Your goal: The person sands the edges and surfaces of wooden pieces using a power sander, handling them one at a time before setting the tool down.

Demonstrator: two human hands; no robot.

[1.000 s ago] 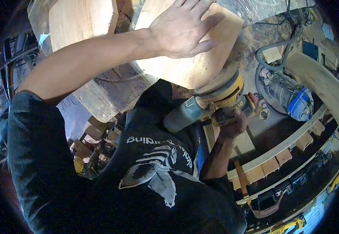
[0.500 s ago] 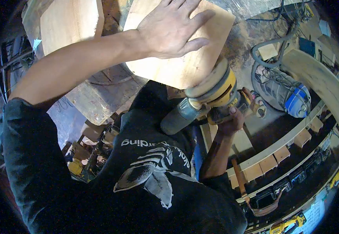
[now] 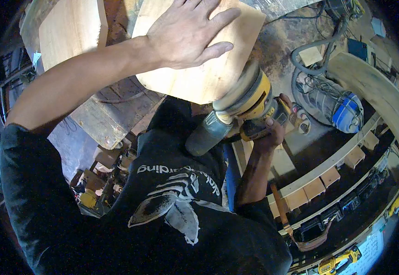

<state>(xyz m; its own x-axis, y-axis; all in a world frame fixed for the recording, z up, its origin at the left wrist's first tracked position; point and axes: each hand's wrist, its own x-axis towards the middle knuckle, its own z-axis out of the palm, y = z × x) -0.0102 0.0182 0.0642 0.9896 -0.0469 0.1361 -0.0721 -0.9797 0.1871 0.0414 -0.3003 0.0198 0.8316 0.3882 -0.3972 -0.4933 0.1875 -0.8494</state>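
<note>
My left hand (image 3: pixel 185 36) lies flat on a pale wooden board (image 3: pixel 199 85), its fingers stretched out and the thumb apart. A yellow and black orbital sander (image 3: pixel 258 96) is tipped on its side, its round pad against the board's near right edge. From below, my right hand (image 3: pixel 273 133) wraps round the sander's body; part of the fingers is hidden behind it. A dark dust canister (image 3: pixel 206 135) sticks out from the sander toward my chest. Another pale board (image 3: pixel 73 34) lies to the left on the worn workbench (image 3: pixel 284 46).
A grey hose (image 3: pixel 295 62) curls at the right beside a blue and grey cylindrical thing (image 3: pixel 346 112) wound with cord. Below it run curved wooden shelves (image 3: pixel 321 169) with wood blocks. A yellow power tool (image 3: pixel 339 262) lies at lower right.
The whole view has shifted, so boards, hands and sander appear slightly farther left. My left hand keeps its place on the board, and the sander stays at the board's edge.
</note>
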